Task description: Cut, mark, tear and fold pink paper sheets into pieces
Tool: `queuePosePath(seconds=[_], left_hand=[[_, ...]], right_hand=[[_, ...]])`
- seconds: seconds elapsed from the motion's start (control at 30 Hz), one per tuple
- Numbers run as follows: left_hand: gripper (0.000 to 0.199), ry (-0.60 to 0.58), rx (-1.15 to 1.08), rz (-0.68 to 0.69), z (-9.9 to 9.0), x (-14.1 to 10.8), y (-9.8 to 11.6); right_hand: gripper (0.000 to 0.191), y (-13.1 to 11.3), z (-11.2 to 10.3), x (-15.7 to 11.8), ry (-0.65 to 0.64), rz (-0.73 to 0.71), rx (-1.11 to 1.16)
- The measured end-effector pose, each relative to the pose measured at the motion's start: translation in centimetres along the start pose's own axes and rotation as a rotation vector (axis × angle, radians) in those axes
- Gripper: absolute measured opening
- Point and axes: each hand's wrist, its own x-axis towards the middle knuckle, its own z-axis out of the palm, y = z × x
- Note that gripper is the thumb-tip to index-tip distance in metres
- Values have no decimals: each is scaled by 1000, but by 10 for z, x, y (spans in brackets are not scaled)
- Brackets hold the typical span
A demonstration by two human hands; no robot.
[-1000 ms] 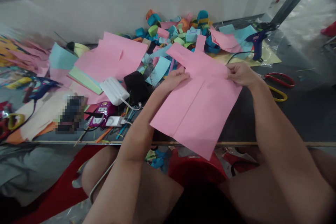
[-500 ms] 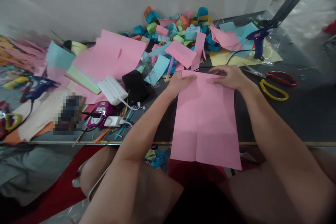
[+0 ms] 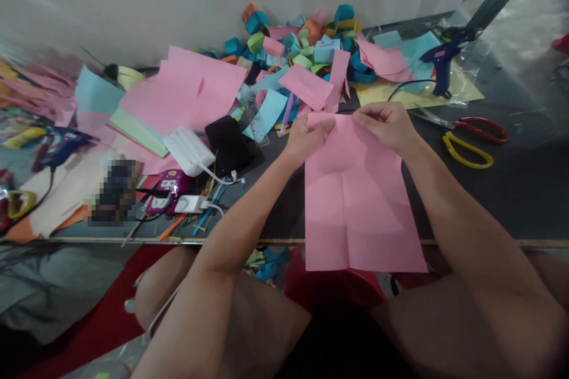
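Here at the desk, a pink sheet of paper is pinched along its far edge between thumb and fingers of the left hand and the right hand, neither nearer; its long axis runs back from them, out past the desk's near edge

Near side of scissors: bare desk, room to pass!
Beyond pink sheet: paper heap blocks the way!

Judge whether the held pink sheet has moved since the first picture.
Yes: the pink sheet has swung rightward at its lower end; its bottom edge, earlier slanting across the table edge, now runs nearly parallel.
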Motion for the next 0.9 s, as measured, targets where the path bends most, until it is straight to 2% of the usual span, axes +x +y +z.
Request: queuePosePath(seconds=[0.13,0.27,0.37,0.5,0.73,0.9], left_hand=[[33,10,98,83,-3,-2,6],[43,102,330,299,-11,-5,21],[38,104,483,409,-14,-7,31],[24,38,530,405,-14,-8,35],[14,4,531,387,-14,-9,41],[12,-20,515,381,-13,-12,46]], right_hand=[[37,-5,-1,-1,-24,8,7],[35,-5,4,-3,-26,-7,22],[33,-2,11,-3,-15,-27,19],[33,1,20,-4,8,-32,14],[32,4,26,-3,-12,-12,106],[29,0,24,-4,-3,-15,43]])
